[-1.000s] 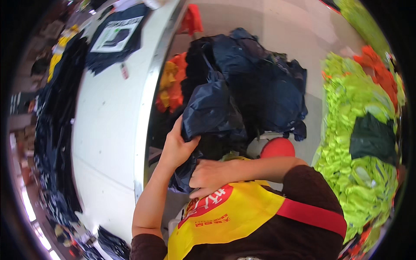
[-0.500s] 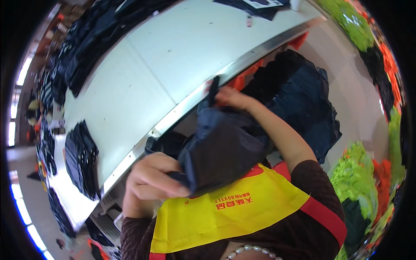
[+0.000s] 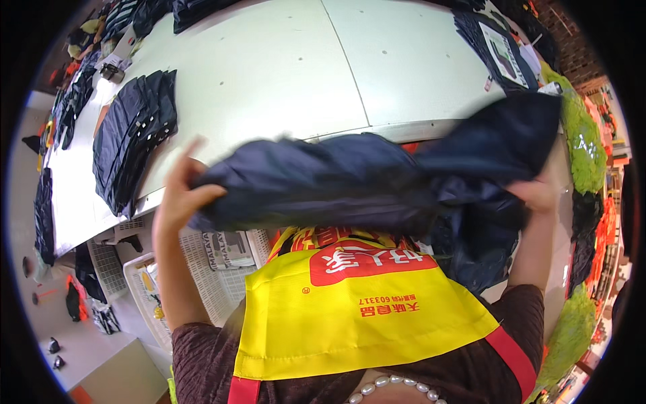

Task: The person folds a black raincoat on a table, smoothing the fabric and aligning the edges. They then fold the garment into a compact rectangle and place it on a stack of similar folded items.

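Holding a dark navy garment (image 3: 350,182) stretched out between both hands, raised in front of the chest, just off the near edge of the white tabletop (image 3: 282,74).

Head view:
- Left hand (image 3: 178,195): thumb and fingers closed on the garment's left end, index finger pointing up and loose. Grip sits near the table's near edge.
- Right hand (image 3: 538,195): clamped on the garment's right end; fingers mostly buried in fabric (only knuckles and wrist show). Cloth bunches and flares up above this hand, toward the table's right near corner.
- Garment sags slightly in the middle, hangs above the yellow apron (image 3: 356,310) with red trim. It does not rest on the tabletop.
- Stack of dark folded garments (image 3: 131,135) lies on the tabletop toward its left end, well apart from the hands.
- One dark folded piece with a printed card (image 3: 501,50) lies at the far right corner of the tabletop.
- White slotted plastic crates (image 3: 202,276) sit below the table's near edge, beside the left forearm.
- Bright green fabric piles (image 3: 582,141) past the table's right end.
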`<action>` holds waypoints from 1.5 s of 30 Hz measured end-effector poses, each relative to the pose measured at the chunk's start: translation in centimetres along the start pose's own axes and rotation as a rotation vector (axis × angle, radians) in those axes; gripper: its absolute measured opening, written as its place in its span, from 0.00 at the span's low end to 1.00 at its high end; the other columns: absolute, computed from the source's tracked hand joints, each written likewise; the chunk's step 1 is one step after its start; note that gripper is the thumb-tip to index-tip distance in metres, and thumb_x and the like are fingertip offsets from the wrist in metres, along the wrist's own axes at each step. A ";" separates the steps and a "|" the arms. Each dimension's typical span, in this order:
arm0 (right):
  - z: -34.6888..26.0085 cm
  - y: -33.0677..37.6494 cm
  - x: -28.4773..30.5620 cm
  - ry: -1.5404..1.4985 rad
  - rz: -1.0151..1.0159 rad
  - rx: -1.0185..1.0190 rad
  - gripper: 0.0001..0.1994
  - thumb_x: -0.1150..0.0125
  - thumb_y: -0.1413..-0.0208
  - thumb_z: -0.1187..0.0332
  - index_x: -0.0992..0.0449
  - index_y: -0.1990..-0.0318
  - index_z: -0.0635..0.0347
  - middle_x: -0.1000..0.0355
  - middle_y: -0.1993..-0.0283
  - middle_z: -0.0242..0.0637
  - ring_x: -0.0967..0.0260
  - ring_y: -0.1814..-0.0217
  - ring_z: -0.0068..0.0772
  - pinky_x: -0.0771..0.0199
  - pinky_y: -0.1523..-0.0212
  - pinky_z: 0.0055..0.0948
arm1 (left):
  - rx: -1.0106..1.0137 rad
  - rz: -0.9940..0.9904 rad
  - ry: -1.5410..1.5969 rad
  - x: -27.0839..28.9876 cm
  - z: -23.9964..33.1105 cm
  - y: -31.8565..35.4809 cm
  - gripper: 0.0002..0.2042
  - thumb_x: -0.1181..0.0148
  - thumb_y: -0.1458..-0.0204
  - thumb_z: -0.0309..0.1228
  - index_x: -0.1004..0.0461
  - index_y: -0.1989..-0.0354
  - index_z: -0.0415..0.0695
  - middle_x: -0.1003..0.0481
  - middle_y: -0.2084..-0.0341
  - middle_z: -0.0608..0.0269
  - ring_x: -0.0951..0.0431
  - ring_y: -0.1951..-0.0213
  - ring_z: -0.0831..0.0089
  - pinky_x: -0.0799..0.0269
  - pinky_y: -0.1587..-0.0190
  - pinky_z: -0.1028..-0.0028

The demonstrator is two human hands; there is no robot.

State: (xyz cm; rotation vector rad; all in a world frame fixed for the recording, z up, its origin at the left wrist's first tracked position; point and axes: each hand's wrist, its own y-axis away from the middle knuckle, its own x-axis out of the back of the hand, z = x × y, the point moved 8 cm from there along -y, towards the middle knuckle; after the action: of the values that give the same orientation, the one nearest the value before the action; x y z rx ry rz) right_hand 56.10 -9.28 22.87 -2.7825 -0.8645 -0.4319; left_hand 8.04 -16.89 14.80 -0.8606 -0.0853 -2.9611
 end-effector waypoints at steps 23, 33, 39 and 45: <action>9.2 -26.6 -0.2 -0.700 -0.318 0.114 0.39 0.71 0.44 0.33 0.40 0.37 0.56 0.36 0.40 0.42 0.39 0.41 0.30 0.40 0.43 0.33 | -0.157 -0.276 0.926 -14.1 13.3 -10.3 0.41 0.30 0.70 0.35 0.40 0.43 0.33 0.32 0.50 0.49 0.33 0.46 0.60 0.40 0.41 0.66; 24.3 -6.6 -11.3 -0.496 -0.679 -1.143 0.32 0.47 0.47 0.48 0.35 0.41 0.62 0.32 0.45 0.38 0.38 0.42 0.30 0.44 0.38 0.27 | 0.104 0.366 1.265 -2.8 4.4 -4.2 0.28 0.40 0.62 0.27 0.34 0.47 0.32 0.27 0.54 0.51 0.26 0.52 0.59 0.32 0.46 0.65; 12.6 -8.0 -0.2 -0.119 -0.894 -0.514 0.24 0.39 0.47 0.60 0.31 0.47 0.67 0.27 0.54 0.38 0.34 0.55 0.24 0.32 0.54 0.23 | 0.329 0.371 -0.243 -0.6 5.8 -2.4 0.26 0.26 0.72 0.31 0.26 0.62 0.31 0.23 0.66 0.50 0.23 0.62 0.62 0.28 0.55 0.69; -7.2 -13.5 11.0 0.224 -0.187 0.232 0.21 0.44 0.59 0.82 0.27 0.52 0.70 0.24 0.61 0.47 0.25 0.61 0.32 0.30 0.57 0.24 | -0.210 0.846 -0.231 3.5 11.6 -4.2 0.29 0.26 0.65 0.28 0.30 0.52 0.35 0.25 0.58 0.52 0.24 0.56 0.62 0.30 0.51 0.70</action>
State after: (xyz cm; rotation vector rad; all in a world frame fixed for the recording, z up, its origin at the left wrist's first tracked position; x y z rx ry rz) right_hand 55.39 5.47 34.60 -2.3991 -1.0497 -0.6174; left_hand 10.98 -12.05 26.36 -0.9475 0.4670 -2.0967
